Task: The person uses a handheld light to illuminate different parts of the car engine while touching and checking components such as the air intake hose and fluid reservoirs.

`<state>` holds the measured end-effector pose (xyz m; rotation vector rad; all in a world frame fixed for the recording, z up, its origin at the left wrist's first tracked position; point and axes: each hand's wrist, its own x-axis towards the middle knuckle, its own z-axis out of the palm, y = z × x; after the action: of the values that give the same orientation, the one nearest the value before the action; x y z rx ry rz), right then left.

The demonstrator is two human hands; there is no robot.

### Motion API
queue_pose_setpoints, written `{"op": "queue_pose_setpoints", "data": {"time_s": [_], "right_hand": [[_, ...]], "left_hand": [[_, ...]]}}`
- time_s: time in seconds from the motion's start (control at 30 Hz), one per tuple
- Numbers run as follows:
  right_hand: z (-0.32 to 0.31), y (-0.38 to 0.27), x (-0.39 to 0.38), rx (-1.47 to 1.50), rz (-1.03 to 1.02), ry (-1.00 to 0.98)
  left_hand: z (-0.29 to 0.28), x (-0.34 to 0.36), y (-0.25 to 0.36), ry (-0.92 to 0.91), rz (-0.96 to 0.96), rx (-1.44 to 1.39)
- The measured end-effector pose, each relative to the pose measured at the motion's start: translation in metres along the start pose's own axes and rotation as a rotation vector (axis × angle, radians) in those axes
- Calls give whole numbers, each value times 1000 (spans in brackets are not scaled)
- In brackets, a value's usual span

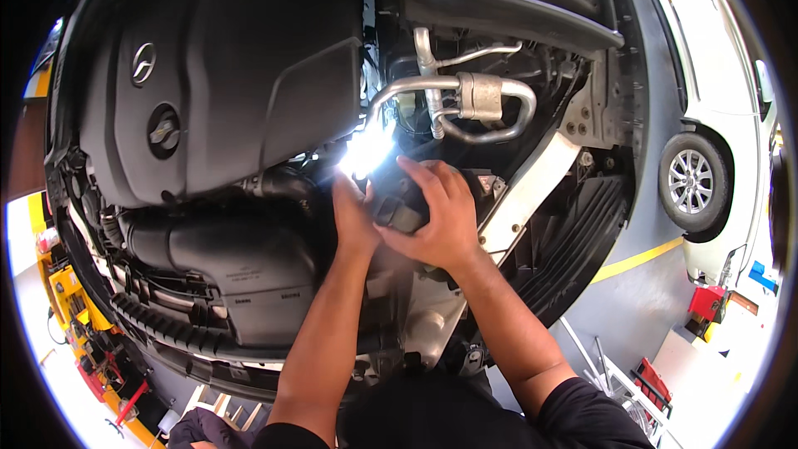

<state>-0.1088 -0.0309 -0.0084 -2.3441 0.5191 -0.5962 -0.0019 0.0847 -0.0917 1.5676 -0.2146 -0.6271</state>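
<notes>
Both my arms reach forward into an open engine bay. My right hand [447, 220] is curved round a dark grey boxy thing [403, 204], its thumb and fingers on the near and right sides. I cannot make out its exact kind. Close by on the left, my left hand [353, 212] is up against that thing or just beside it; its fingertips are lost in glare. A very bright white light [368, 150] shines right above the hands and washes out the parts there. Just beyond them a bent silver metal pipe [416, 83] runs to a metal block [480, 97].
A large black engine cover [224, 58] with an oil filler cap [164, 130] lies to the left, above a black air duct [224, 245]. A silver brace [532, 191] slants on the right. Beyond stand a white car [706, 50] and a red toolbox [706, 303].
</notes>
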Motion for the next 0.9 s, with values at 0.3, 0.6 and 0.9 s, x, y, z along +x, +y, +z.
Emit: {"op": "queue_pose_setpoints", "data": {"time_s": [0.3, 0.6, 0.9], "right_hand": [[-7, 10, 5, 100, -17, -131], [-4, 9, 0, 28, -14, -99], [-5, 11, -1, 29, -15, -119]], "left_hand": [[-12, -15, -21, 97, -527, -595], [1, -18, 26, 64, -745, -885], [9, -18, 33, 96, -721, -734]]}}
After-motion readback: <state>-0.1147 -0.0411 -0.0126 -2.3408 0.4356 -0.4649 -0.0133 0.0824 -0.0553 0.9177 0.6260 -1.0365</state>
